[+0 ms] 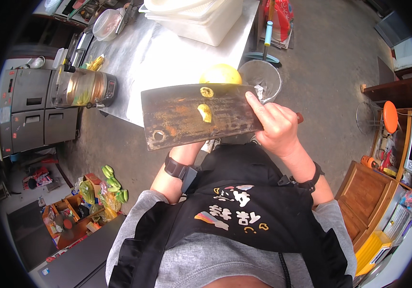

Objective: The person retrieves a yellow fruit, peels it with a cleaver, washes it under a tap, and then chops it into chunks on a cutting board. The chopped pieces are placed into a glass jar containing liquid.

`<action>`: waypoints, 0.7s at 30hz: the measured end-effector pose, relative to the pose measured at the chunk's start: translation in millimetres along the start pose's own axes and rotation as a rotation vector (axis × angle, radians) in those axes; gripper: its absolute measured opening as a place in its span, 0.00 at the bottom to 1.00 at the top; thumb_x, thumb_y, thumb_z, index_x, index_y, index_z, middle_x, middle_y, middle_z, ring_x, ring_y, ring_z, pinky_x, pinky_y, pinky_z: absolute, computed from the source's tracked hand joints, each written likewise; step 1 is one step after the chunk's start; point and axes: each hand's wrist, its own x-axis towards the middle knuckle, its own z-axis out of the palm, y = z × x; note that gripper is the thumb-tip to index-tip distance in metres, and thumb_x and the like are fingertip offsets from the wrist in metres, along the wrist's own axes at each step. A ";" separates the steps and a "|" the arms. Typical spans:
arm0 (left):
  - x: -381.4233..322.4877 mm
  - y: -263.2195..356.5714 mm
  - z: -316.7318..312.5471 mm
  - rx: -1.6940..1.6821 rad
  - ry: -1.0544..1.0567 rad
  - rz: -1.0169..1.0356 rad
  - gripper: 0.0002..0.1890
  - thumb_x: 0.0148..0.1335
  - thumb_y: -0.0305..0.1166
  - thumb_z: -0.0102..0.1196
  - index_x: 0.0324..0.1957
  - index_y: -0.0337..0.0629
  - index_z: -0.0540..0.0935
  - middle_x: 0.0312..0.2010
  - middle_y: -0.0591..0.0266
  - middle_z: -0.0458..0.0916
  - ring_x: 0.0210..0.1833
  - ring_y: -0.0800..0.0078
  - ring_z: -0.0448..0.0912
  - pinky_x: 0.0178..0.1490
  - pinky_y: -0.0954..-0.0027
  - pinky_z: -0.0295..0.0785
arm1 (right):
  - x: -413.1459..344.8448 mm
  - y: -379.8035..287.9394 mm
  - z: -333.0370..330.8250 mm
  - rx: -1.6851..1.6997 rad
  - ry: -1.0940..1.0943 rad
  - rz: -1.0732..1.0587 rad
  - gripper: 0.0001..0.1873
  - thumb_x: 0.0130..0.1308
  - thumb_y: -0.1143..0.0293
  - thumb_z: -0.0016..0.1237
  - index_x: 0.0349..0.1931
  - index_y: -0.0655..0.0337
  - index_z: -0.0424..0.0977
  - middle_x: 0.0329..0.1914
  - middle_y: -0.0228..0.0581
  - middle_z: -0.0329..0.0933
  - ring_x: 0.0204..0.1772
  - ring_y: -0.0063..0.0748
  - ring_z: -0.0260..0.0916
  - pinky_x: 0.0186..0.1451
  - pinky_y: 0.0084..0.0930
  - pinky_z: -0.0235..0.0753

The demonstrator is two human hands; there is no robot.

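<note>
My right hand (278, 124) grips a large cleaver (173, 122) by its reddish handle, with the index finger stretched along the blade. The dark, stained blade is raised broad side up, with a hole in its far corner. Two pale yellow scraps, a round slice (206, 92) and a curved piece of peel (204, 113), lie against the blade. Just past its upper edge shows the top of a round yellow fruit (221, 73). My left forearm runs up under the cleaver, and the blade hides my left hand, so what it holds cannot be told.
A metal table (126, 64) bears white plastic tubs (198, 21) and a clear-sided electric cooker (83, 88). At its right stand a waste bin (276, 79) and a blue-handled tool (269, 34). Green vegetables (114, 183) lie on the floor at left; a wooden cabinet (364, 198) stands right.
</note>
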 end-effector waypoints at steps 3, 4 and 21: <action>-7.6 -10.9 -6.9 0.297 0.015 0.038 0.25 0.75 0.43 0.44 0.69 0.43 0.64 0.68 0.56 0.67 0.68 0.63 0.68 0.71 0.59 0.66 | 2.6 0.0 1.2 -0.032 0.003 -0.042 0.38 0.31 0.81 0.49 0.55 0.65 0.79 0.18 0.36 0.62 0.20 0.37 0.65 0.26 0.32 0.69; -10.0 -11.6 -8.4 0.284 0.019 0.042 0.25 0.75 0.42 0.45 0.69 0.43 0.64 0.68 0.56 0.67 0.68 0.63 0.68 0.71 0.58 0.65 | 2.5 1.3 2.3 -0.048 0.005 -0.047 0.38 0.32 0.81 0.50 0.55 0.65 0.79 0.18 0.36 0.62 0.20 0.37 0.65 0.26 0.32 0.69; 32.3 31.9 17.5 -1.159 -0.151 -0.234 0.38 0.58 0.44 0.67 0.67 0.46 0.64 0.65 0.50 0.67 0.68 0.49 0.66 0.66 0.36 0.67 | -23.0 54.0 7.1 -0.026 0.042 0.327 0.23 0.52 0.78 0.55 0.52 0.54 0.81 0.30 0.45 0.81 0.31 0.46 0.80 0.35 0.36 0.80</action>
